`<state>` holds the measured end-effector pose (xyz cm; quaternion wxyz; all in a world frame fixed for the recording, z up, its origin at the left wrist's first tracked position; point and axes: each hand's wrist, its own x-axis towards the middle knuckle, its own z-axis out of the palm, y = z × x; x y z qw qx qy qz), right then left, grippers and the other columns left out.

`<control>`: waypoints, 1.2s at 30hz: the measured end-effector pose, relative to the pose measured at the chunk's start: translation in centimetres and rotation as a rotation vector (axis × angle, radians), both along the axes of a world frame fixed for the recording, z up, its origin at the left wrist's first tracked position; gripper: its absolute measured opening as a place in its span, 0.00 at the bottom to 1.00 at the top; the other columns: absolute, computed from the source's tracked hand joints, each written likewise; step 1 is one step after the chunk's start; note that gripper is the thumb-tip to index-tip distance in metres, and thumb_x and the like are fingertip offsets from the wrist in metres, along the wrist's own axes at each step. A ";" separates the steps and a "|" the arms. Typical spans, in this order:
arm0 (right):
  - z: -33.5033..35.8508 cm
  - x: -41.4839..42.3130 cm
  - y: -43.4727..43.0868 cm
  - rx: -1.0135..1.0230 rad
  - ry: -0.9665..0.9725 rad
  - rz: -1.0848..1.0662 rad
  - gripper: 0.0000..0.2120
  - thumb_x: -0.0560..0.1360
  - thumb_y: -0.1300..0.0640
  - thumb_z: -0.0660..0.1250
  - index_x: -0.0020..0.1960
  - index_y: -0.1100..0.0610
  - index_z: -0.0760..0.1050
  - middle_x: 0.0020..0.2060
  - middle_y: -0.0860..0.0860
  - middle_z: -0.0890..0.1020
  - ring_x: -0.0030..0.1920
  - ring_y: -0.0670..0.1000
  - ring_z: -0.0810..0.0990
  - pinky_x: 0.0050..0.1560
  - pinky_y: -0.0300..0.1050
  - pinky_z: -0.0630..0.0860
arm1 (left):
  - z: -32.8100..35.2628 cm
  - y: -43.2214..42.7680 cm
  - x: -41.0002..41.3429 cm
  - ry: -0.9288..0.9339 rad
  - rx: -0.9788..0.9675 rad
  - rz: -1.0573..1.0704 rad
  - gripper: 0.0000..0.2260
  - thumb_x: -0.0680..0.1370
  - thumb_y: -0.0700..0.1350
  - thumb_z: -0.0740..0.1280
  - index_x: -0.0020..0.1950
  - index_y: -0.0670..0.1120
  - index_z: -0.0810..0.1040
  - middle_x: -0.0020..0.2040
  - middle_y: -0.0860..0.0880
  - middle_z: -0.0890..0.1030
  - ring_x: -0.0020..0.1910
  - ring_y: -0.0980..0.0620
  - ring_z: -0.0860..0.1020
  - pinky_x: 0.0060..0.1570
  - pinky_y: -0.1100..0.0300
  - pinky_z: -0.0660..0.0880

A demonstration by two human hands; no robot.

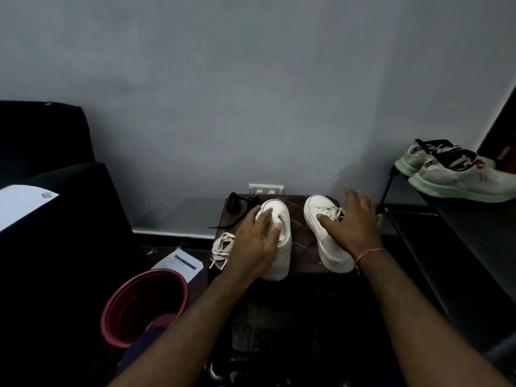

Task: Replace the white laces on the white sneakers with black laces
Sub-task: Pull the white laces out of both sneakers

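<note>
Two white sneakers stand toes-away on a small dark stool (300,248). The left sneaker (280,216) has no lace in it; my left hand (255,241) lies over its middle, fingers curled round the upper and thumb on top. The right sneaker (321,216) still carries its white lace. My right hand (353,222) hovers over it with fingers spread and straight, thumb touching the lace area. A loose white lace (222,247) lies bunched at the stool's left edge. Black laces (237,203) lie at the stool's back left corner.
A red bucket (145,303) stands on the floor at lower left, a printed sheet (178,263) beside it. A dark sofa (50,191) with a white paper fills the left. On the right, a black rack (458,216) carries a pair of grey sneakers (452,171). A wall socket (266,189) sits behind the stool.
</note>
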<state>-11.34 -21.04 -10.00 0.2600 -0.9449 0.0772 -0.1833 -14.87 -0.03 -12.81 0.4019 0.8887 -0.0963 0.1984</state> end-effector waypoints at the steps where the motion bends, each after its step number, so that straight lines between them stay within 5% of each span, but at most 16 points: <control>1: -0.6 0.1 -0.4 0.044 0.082 0.038 0.43 0.67 0.44 0.74 0.75 0.54 0.59 0.70 0.60 0.66 0.71 0.60 0.64 0.69 0.56 0.62 | 0.1 -1.1 -0.1 0.038 -0.008 -0.041 0.29 0.74 0.63 0.54 0.67 0.48 0.74 0.70 0.47 0.69 0.70 0.51 0.67 0.69 0.56 0.65; 6: -2.5 -1.9 0.5 0.134 0.094 0.056 0.36 0.64 0.54 0.74 0.69 0.57 0.66 0.60 0.61 0.75 0.60 0.62 0.74 0.60 0.50 0.70 | -2.2 -1.9 0.9 -0.063 0.323 -0.076 0.20 0.72 0.49 0.62 0.62 0.46 0.79 0.60 0.43 0.79 0.68 0.41 0.70 0.63 0.45 0.71; 12: -3.0 -7.8 3.6 0.028 0.065 0.054 0.42 0.67 0.45 0.73 0.75 0.53 0.58 0.63 0.57 0.71 0.65 0.58 0.70 0.64 0.48 0.67 | -1.5 -0.6 0.1 -0.019 0.292 -0.055 0.20 0.72 0.41 0.66 0.63 0.46 0.78 0.64 0.45 0.78 0.71 0.44 0.66 0.69 0.52 0.67; 17: -3.4 -9.7 4.0 0.129 0.115 0.093 0.50 0.67 0.44 0.74 0.78 0.53 0.48 0.69 0.55 0.67 0.69 0.57 0.67 0.64 0.48 0.68 | -0.4 -0.7 -1.1 -0.098 0.185 -0.039 0.20 0.69 0.47 0.65 0.60 0.46 0.80 0.58 0.48 0.77 0.61 0.47 0.74 0.61 0.49 0.73; 22: -2.7 -9.1 3.7 0.243 0.092 0.075 0.45 0.71 0.47 0.70 0.78 0.51 0.47 0.70 0.58 0.70 0.68 0.58 0.71 0.61 0.49 0.71 | 1.4 -4.5 -2.2 -0.044 0.161 -0.240 0.14 0.73 0.42 0.69 0.59 0.47 0.81 0.53 0.49 0.80 0.51 0.53 0.77 0.54 0.70 0.66; 27: -2.3 -9.4 3.5 0.217 0.114 0.080 0.45 0.71 0.53 0.70 0.79 0.50 0.45 0.69 0.58 0.71 0.66 0.59 0.72 0.59 0.49 0.72 | 1.8 -7.4 -0.4 0.140 0.156 -0.164 0.11 0.72 0.45 0.68 0.53 0.45 0.81 0.48 0.47 0.83 0.46 0.48 0.81 0.47 0.54 0.77; 33: -2.2 -9.5 3.5 0.247 0.093 0.048 0.45 0.71 0.47 0.71 0.78 0.50 0.48 0.67 0.57 0.74 0.65 0.58 0.73 0.58 0.48 0.72 | 2.1 -8.4 0.3 0.079 0.253 0.020 0.06 0.72 0.44 0.65 0.42 0.45 0.81 0.40 0.46 0.83 0.42 0.45 0.80 0.41 0.53 0.76; 36: -2.2 -9.5 3.5 0.259 0.083 0.048 0.45 0.69 0.43 0.71 0.78 0.49 0.49 0.66 0.56 0.74 0.64 0.58 0.74 0.58 0.49 0.72 | 2.5 -7.7 0.2 0.084 0.133 -0.037 0.06 0.74 0.44 0.66 0.38 0.45 0.78 0.35 0.51 0.80 0.36 0.54 0.78 0.38 0.58 0.73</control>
